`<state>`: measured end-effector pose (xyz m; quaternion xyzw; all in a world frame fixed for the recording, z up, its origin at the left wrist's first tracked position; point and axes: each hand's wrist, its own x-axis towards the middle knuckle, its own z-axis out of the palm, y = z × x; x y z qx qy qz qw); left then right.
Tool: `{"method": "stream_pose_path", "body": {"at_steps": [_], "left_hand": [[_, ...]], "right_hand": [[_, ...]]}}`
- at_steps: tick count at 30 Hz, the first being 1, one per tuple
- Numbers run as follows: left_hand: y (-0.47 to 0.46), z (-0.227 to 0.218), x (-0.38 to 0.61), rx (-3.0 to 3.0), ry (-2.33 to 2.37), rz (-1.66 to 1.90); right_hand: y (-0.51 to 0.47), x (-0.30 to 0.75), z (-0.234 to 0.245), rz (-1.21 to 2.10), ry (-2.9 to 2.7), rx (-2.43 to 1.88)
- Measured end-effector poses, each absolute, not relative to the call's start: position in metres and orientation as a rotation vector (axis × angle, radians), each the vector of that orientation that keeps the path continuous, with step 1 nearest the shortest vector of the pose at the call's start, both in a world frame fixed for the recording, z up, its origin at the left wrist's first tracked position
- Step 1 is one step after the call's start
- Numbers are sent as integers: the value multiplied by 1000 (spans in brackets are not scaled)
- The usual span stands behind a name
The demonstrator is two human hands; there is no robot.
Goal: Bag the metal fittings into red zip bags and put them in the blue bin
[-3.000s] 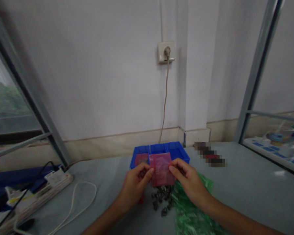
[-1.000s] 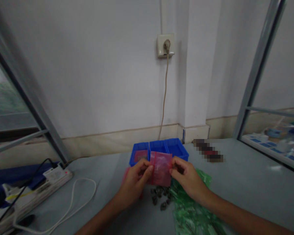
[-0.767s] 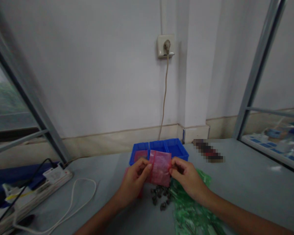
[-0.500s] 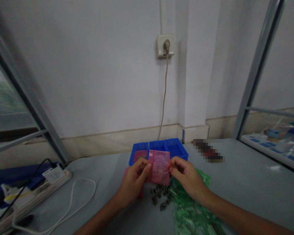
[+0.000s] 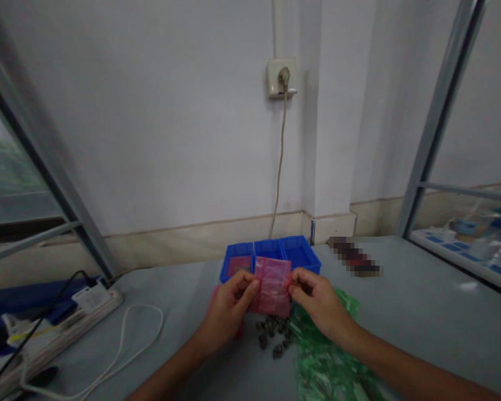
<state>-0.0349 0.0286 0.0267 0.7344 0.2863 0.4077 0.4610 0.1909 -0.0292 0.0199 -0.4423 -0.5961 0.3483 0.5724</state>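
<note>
A small pink translucent plastic bag [image 5: 273, 287] is stretched between my two hands above the table. My left hand [image 5: 229, 303] pinches its left edge between thumb and fingers. At the opposite edge, my right hand [image 5: 317, 301] pinches the bag the same way. Below the bag lies a loose pile of small dark metal parts [image 5: 278, 351]. Beneath my right forearm is a green translucent plastic bag [image 5: 325, 362] with things inside that I cannot make out. More pink plastic [image 5: 239, 331] shows partly behind my left hand.
Behind my hands stands a blue tray [image 5: 317, 266] with three compartments; pink plastic lies in the left one. A blurred-out dark object [image 5: 354, 259] rests at its right. Power strips [image 5: 108, 303] and a white cable [image 5: 123, 334] lie at the left. Metal frame posts stand on both sides.
The pink bag has shifted very slightly to the right and tilted a little between my fingers. Both hands keep their pinch; everything else stays put.
</note>
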Motion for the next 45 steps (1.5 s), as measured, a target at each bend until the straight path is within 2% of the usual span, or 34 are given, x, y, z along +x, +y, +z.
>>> {"method": "stream_pose_path", "body": {"at_steps": [45], "left_hand": [[29, 26, -34, 1792, 696, 1018]], "right_hand": [[-30, 188, 17, 804, -1407, -1079]]}}
